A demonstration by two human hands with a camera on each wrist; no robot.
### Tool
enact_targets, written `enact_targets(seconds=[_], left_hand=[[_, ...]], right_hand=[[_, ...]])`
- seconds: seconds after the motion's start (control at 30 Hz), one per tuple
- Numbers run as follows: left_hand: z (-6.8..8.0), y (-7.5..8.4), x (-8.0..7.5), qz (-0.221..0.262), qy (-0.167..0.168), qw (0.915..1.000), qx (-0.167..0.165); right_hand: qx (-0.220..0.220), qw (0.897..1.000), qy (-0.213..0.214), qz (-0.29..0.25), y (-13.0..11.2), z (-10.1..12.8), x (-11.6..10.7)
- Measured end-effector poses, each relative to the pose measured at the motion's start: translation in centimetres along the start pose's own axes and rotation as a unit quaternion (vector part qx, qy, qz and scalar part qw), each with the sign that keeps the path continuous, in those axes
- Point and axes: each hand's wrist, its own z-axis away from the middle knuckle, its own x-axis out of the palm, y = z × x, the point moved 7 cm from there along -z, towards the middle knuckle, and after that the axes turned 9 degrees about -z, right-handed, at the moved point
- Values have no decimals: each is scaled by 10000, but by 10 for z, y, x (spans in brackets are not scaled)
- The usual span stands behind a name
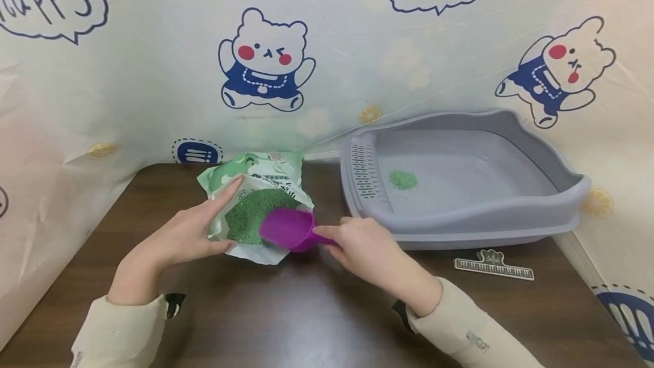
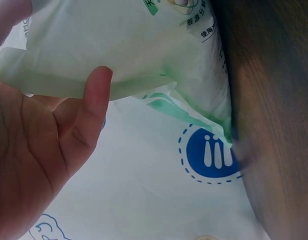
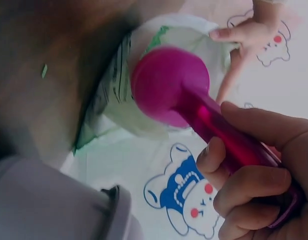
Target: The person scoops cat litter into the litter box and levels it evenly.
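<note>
A green and white bag [image 1: 258, 197] of green granules lies open on the brown table [image 1: 286, 311]. My left hand [image 1: 196, 229] holds the bag's mouth open, its thumb [image 2: 94, 107] against the bag's edge [image 2: 144, 45]. My right hand [image 1: 360, 246] grips the handle of a purple scoop [image 1: 286, 229], whose bowl sits at the bag's opening over the granules. In the right wrist view the scoop [image 3: 171, 85] points into the bag [image 3: 119, 95], with fingers [image 3: 244, 185] curled round its handle.
A grey litter tray [image 1: 511, 220] stands at the right with a small pile of green granules [image 1: 402, 179] inside. A cream clip [image 1: 493, 264] lies in front of it. Patterned sheeting [image 1: 327, 44] walls the table on three sides.
</note>
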Motion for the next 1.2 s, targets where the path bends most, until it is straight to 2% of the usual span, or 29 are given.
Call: enact_targets(seconds=[0.13, 0.37, 0.9, 1.2], left_hand=[[0, 0, 0, 10, -16, 10000, -4], [0, -1, 0, 32, -55, 10000, -41], [-2, -2, 2, 115, -137, 9998, -110], [-3, -2, 3, 83, -126, 9998, -100]], right_hand=[[199, 9997, 83, -81, -1, 0, 7], [129, 9993, 342, -71, -4, -3, 13], [680, 9956, 247, -587, -2, -14, 32], [751, 9941, 292, -721, 1, -21, 41]])
